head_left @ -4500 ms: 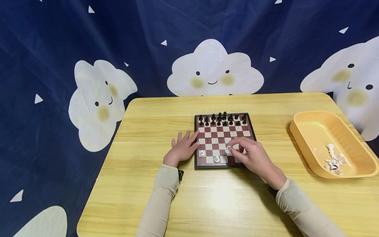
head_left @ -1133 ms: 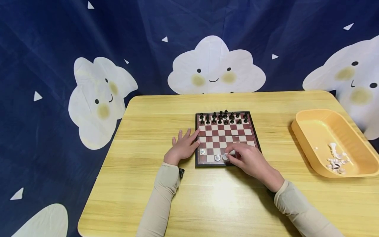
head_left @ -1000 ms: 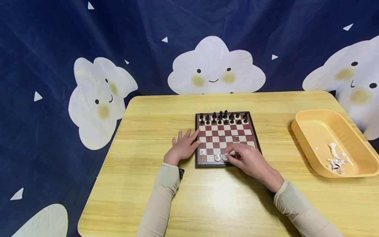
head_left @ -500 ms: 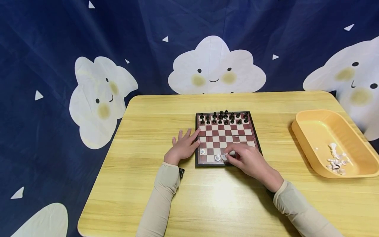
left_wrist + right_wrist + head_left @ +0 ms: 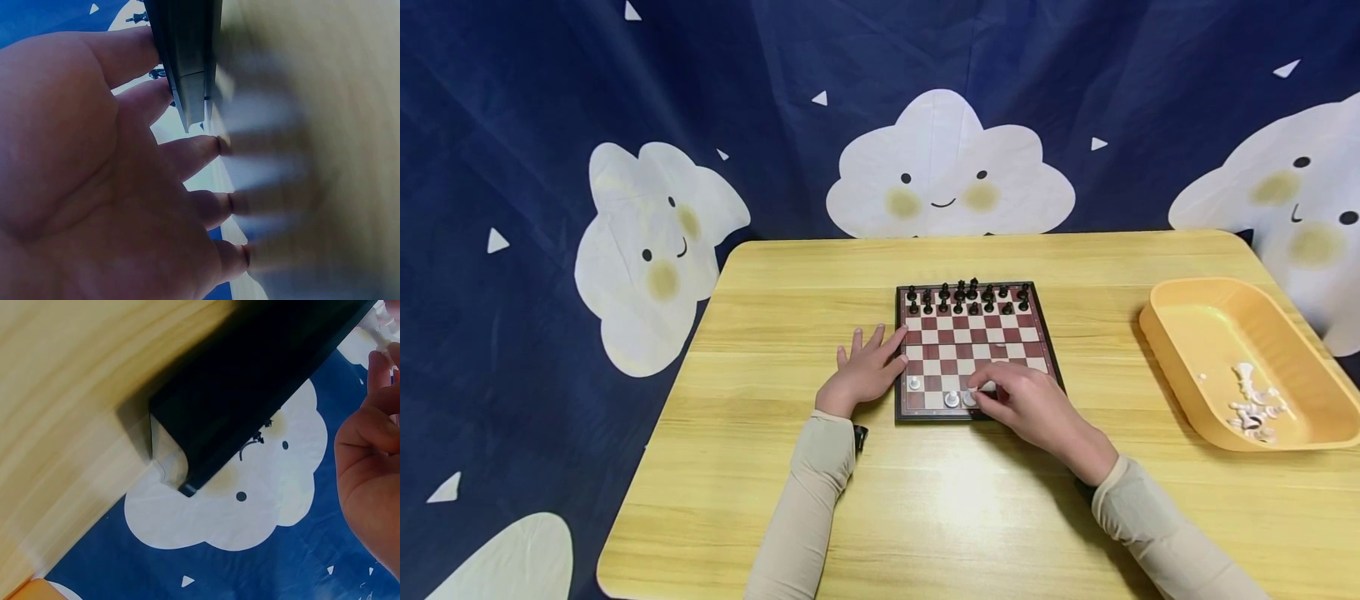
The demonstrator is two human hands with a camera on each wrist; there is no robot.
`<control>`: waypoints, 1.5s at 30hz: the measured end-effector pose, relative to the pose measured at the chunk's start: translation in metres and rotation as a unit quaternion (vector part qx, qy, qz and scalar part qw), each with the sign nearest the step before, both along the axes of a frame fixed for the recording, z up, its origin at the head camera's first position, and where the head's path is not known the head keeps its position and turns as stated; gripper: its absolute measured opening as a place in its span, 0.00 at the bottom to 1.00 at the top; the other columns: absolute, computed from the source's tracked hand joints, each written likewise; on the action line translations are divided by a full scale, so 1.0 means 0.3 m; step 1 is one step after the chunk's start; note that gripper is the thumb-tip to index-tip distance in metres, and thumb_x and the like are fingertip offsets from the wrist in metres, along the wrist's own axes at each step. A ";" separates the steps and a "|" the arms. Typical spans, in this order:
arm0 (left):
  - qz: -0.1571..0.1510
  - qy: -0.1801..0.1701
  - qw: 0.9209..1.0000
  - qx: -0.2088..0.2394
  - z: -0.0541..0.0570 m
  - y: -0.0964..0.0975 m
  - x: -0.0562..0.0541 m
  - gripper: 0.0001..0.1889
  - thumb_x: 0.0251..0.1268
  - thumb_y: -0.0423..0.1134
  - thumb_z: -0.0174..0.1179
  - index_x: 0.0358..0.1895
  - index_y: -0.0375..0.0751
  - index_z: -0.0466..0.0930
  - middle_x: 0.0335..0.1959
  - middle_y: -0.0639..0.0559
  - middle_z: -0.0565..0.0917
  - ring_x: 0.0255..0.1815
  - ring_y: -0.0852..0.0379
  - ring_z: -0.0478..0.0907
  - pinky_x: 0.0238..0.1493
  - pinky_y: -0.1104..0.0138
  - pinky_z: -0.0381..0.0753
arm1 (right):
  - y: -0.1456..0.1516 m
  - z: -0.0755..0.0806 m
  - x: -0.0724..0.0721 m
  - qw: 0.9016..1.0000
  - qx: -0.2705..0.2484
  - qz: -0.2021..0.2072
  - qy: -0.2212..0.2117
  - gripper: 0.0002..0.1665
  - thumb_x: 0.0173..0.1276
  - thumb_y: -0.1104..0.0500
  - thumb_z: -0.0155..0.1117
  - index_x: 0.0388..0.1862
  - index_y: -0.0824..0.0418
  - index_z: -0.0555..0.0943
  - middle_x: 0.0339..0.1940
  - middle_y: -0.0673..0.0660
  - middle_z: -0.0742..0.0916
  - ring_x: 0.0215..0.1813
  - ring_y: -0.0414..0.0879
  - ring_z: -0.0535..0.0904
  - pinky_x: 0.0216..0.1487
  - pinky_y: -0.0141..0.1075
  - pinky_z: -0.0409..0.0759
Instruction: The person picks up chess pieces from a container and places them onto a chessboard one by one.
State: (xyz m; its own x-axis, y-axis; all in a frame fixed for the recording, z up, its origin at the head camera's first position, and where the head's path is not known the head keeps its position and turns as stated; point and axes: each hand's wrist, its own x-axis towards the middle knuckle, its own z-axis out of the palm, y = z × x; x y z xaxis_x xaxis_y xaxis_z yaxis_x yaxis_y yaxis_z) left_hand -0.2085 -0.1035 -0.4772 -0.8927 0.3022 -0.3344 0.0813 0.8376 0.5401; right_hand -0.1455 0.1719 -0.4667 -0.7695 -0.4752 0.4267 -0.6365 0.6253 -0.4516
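Note:
My right hand [image 5: 1033, 406] pinches a white chess piece [image 5: 969, 398] between thumb and index finger, low over the near row of the chessboard [image 5: 940, 352]. Just left of it stands another white chess piece [image 5: 952, 399]. A smaller white piece [image 5: 913, 383] is one row farther in, by the left edge. Fingers spread, my left hand [image 5: 861, 375] touches the board's left edge with thumb and index finger. In the left wrist view, the other fingertips of the left hand [image 5: 106, 175] reach the table beside the board's dark side [image 5: 187, 56].
Black chess pieces [image 5: 958, 307] fill the two far rows of the board. To the right, a yellow tray [image 5: 1172, 367] holds several white chess pieces [image 5: 1251, 412]. Wooden table [image 5: 775, 333] surrounds the board, and a dark blue cloud-patterned curtain [image 5: 790, 167] hangs behind.
From 4.5 s ago, my right hand has brought the white chess piece left and nearer, down to the near row. Over the last second both hands stay nearly still.

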 end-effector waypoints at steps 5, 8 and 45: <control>-0.001 -0.001 1.000 -0.007 -0.008 0.000 -0.008 0.31 0.84 0.59 0.38 0.85 0.66 0.48 0.87 0.48 0.43 0.84 0.37 0.25 0.77 0.37 0.27 | 0.000 0.001 -0.002 1.000 0.000 0.000 0.005 0.06 0.66 0.62 0.74 0.41 0.54 0.87 0.39 0.47 0.91 0.30 0.35 0.79 0.30 0.32 0.80; -0.001 -0.002 1.000 -0.005 -0.005 0.001 -0.007 0.31 0.84 0.59 0.38 0.85 0.66 0.48 0.87 0.47 0.43 0.84 0.37 0.25 0.77 0.37 0.27 | 0.000 0.001 -0.001 1.000 0.002 -0.001 0.005 0.06 0.65 0.62 0.74 0.40 0.54 0.87 0.39 0.48 0.91 0.30 0.36 0.80 0.31 0.33 0.81; -0.007 0.004 1.000 -0.008 -0.005 -0.002 0.002 0.31 0.84 0.58 0.38 0.85 0.66 0.47 0.86 0.47 0.43 0.84 0.36 0.26 0.77 0.36 0.29 | 0.158 0.095 0.025 0.996 0.026 -0.058 -0.070 0.12 0.64 0.65 0.75 0.46 0.57 0.86 0.36 0.47 0.88 0.28 0.34 0.75 0.28 0.33 0.77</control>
